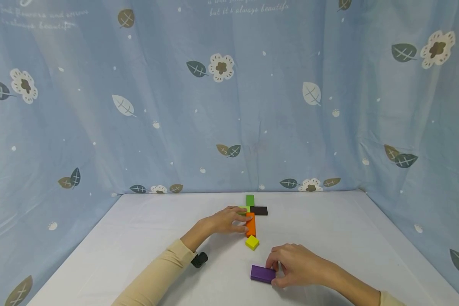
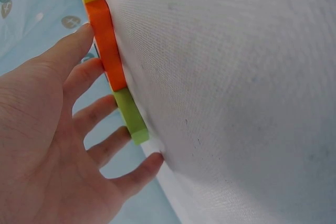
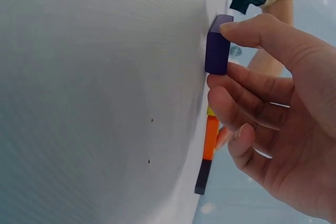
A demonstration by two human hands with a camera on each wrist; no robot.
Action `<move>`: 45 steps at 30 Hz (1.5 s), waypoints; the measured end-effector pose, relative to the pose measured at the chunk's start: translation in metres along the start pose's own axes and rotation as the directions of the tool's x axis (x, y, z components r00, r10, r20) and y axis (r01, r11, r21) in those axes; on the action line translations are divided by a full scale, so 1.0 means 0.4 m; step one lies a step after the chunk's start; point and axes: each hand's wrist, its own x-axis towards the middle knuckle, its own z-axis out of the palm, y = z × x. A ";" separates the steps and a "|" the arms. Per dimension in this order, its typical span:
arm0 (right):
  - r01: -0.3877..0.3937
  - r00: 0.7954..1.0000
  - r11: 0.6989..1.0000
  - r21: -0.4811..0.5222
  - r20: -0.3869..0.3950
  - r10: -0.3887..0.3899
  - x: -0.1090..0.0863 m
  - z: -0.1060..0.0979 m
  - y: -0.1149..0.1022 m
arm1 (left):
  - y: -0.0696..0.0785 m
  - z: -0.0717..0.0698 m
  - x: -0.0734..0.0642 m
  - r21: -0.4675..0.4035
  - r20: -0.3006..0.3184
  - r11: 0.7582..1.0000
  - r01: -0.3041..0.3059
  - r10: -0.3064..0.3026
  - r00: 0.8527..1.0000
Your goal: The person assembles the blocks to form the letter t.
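My right hand (image 1: 300, 265) pinches one end of a purple block (image 1: 262, 274) near the front of the table; in the right wrist view its thumb lies on the purple block (image 3: 218, 48) and its fingers on the other side. My left hand (image 1: 227, 219) reaches from the left with spread fingers. In the left wrist view its fingertips touch the side of an orange block (image 2: 106, 45) and a light green block (image 2: 131, 114). A yellow block (image 1: 252, 242) sits at the orange one's near end, turned askew.
A black block (image 1: 259, 211) lies right of the light green one, and a green block (image 1: 250, 200) stands behind them. The white table (image 1: 313, 229) ends at a blue patterned curtain (image 1: 252, 106). A black device (image 1: 199, 259) is at my left wrist.
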 end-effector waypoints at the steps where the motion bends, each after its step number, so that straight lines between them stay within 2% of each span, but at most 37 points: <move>1: 0.002 1.000 1.000 0.000 -0.001 -0.002 0.000 0.000 0.000 | 0.000 0.000 0.000 0.000 -0.001 1.000 0.000 0.000 1.000; 19: 0.028 1.000 1.000 0.001 -0.012 -0.028 0.003 -0.001 0.007 | -0.003 0.005 0.001 0.004 0.004 1.000 0.002 -0.002 1.000; 27: 0.076 0.993 0.997 -0.023 -0.094 -0.078 -0.001 -0.014 0.015 | -0.003 0.006 0.002 0.015 0.001 1.000 0.009 -0.009 1.000; 32: 0.078 0.991 0.997 -0.024 -0.104 -0.080 0.003 -0.022 0.016 | -0.001 0.003 0.000 0.014 -0.002 1.000 0.008 -0.008 1.000; 39: 0.047 0.993 0.999 0.007 -0.105 -0.046 0.007 -0.036 0.016 | 0.000 0.004 -0.001 0.012 -0.007 1.000 0.003 -0.003 1.000; 45: 0.071 0.985 0.997 -0.020 -0.155 -0.073 0.003 -0.050 0.021 | 0.001 0.002 -0.001 0.009 -0.003 1.000 0.005 -0.005 1.000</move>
